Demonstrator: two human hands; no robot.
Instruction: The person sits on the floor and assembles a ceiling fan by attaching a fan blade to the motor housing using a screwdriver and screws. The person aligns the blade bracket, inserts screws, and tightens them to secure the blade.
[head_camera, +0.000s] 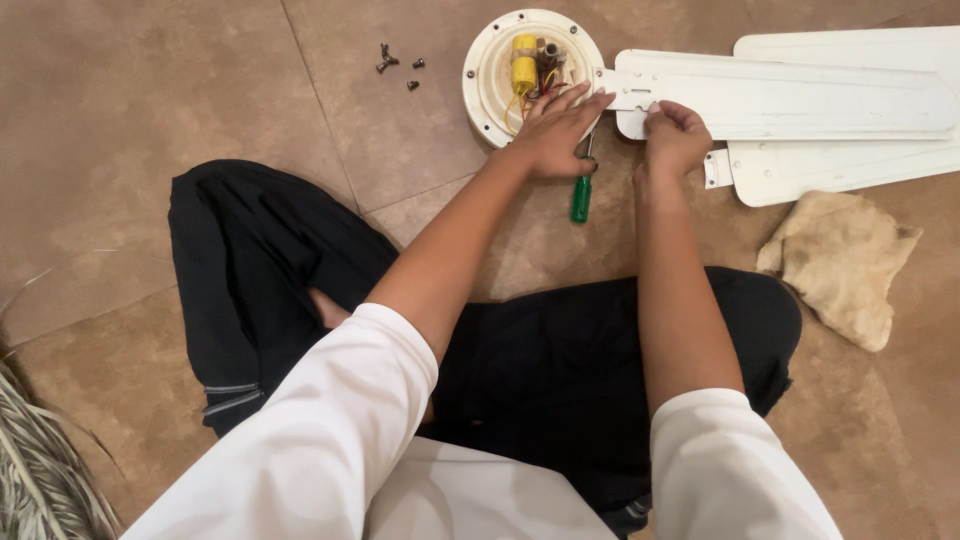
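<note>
**White fan housing under our hands on the tiled floor**

White plastic and metal fill the far side of what we see: a round motor housing (533, 75) lies open-side up on the brown floor tiles (150, 110), with a yellow capacitor (524, 66) and coloured wires inside. Our left hand (556, 133) rests flat and spread on the near right rim of the housing, fingers pointing far and right toward the joint. Our right hand (675, 136) is curled on the root of the nearer fan blade (790, 95), just where it meets the housing; we cannot tell whether it pinches a screw. The blade's long axis runs left to right, away from the housing, so the joint lies between both hands, the right hand closer to it. A green-handled screwdriver (582, 190) lies between our wrists, shaft pointing far, partly under the left hand. Loose screws (398, 66) sit far left of the housing, well apart. A tan rag (845, 262) lies near the right.
</note>
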